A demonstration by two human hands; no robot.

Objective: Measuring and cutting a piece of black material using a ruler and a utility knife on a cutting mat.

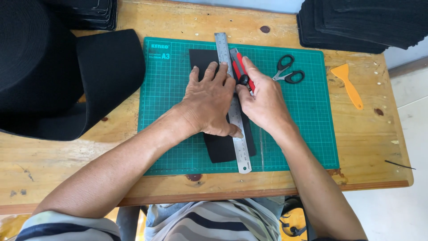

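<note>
The left hand [209, 100] covers the middle of the steel ruler [243, 154] and the black sheet [220, 149]; the right hand [263, 100] hides the knife [237, 64] blade; black stacks [365, 22] run past the top edge

Craft workshop: wooden bench [365, 134] w/ green cutting mat [307, 134], black fabric stacks [365, 22], scissors [287, 71].

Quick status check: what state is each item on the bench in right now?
Left hand: flat, pressing the steel ruler.
Right hand: gripping the red utility knife against the ruler edge.
Black strip: flat on the green cutting mat, under the ruler.
Scissors: slightly open, untouched.
Orange scraper: lying unused.
</note>
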